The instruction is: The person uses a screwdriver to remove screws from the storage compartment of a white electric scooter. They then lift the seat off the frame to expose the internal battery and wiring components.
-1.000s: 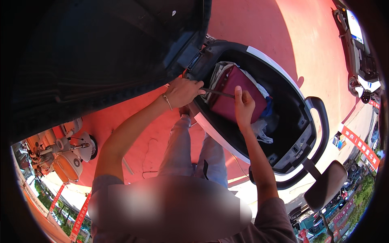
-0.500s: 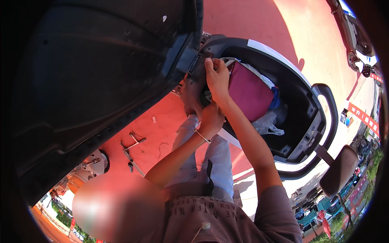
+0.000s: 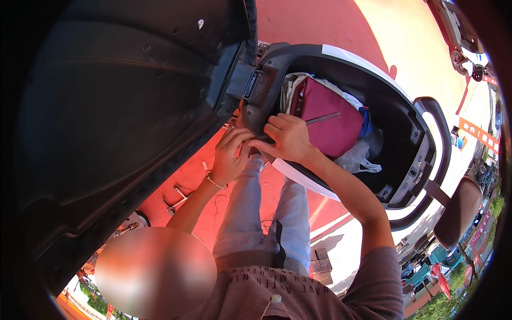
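Note:
My right hand is closed round a thin dark metal rod, whose narrow end sticks out over a maroon bag. Close by, at the near rim of a scooter's storage bin, my left hand has its fingers bent together, almost meeting my right thumb. What those fingers pinch is hidden. The maroon bag lies in the bin, with whitish cloth and a clear plastic bag beside it.
The raised black seat fills the left side, joined by a hinge to the bin's end. A grab rail and a dark backrest pad stand at the right. Boxes rest on the ground near my legs.
Both hands have moved nearer and come apart sideways, the left one going left. The rod now shows beyond my right hand. The view has shifted slightly.

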`<state>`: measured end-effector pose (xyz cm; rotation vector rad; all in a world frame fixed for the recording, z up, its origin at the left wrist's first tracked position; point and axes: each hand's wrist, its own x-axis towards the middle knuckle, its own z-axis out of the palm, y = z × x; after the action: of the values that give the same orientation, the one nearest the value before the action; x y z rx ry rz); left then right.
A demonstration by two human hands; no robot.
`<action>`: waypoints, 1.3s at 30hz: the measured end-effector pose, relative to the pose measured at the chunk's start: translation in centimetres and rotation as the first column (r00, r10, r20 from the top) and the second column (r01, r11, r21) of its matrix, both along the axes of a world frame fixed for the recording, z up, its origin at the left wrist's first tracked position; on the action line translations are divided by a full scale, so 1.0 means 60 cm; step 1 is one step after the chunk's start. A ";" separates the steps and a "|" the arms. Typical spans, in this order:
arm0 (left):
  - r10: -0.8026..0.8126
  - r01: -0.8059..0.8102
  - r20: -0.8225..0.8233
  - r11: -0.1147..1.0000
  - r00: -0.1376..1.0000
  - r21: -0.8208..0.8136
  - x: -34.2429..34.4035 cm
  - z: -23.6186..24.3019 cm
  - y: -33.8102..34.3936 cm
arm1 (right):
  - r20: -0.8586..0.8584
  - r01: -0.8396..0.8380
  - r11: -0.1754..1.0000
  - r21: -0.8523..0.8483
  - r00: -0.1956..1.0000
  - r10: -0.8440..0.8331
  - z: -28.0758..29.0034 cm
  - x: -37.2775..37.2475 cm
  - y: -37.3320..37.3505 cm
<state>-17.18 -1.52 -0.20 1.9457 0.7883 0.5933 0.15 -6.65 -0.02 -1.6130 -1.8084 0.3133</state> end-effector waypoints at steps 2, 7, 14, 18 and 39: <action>0.078 -0.086 -0.056 0.983 0.995 -0.161 -0.001 0.033 0.006 | 0.024 -0.031 0.998 0.062 0.999 0.029 -0.007 -0.006 -0.002; -0.131 0.144 -0.138 0.986 0.982 0.084 0.074 0.042 0.072 | 0.028 -0.090 0.996 0.027 0.996 0.089 0.001 -0.023 -0.017; -0.636 0.655 -0.170 0.696 0.753 0.296 0.136 -0.024 0.099 | -0.097 -0.240 0.969 -0.061 0.967 0.234 0.021 -0.008 -0.100; -0.603 0.610 -0.119 0.748 0.789 0.262 0.137 -0.035 0.093 | 0.026 0.026 0.996 -0.080 0.999 -0.024 0.036 0.047 -0.151; -0.285 0.293 -0.073 0.897 0.956 0.331 -0.001 -0.040 -0.006 | -0.505 0.198 0.547 -0.813 0.228 -0.833 0.019 0.176 0.010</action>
<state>-17.24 -1.87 -2.62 2.3351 0.4114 0.5514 10.71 -6.05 1.11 -1.8335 -0.1632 1.2276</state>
